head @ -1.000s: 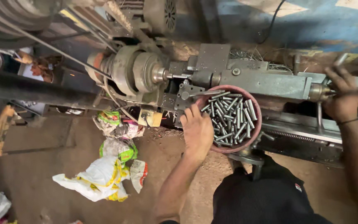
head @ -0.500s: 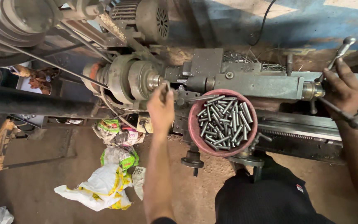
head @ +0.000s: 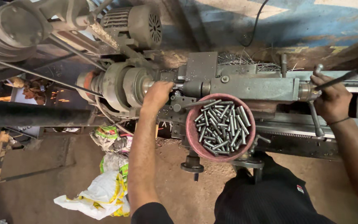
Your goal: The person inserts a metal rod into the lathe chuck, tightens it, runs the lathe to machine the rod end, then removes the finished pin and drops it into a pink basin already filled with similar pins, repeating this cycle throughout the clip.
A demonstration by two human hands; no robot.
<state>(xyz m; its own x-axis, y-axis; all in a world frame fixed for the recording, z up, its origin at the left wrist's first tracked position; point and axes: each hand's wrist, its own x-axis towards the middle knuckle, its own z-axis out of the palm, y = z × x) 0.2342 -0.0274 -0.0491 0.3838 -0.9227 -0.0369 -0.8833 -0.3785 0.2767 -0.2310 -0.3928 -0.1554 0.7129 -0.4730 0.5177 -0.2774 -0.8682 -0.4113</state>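
The round red bowl of grey metal pins (head: 220, 126) sits on the grey metal lathe (head: 249, 87), between both hands, with bare dirt floor (head: 179, 186) below. The left hand (head: 157, 94), earlier near the bowl, now pinches something at the round steel chuck (head: 129, 87). The right hand (head: 332, 99) grips the thin steel lever (head: 340, 79).

The left hand (head: 157, 94) has left the red bowl (head: 192, 132) of metal pins and now reaches the chuck (head: 133, 85) just beyond its fingertips.
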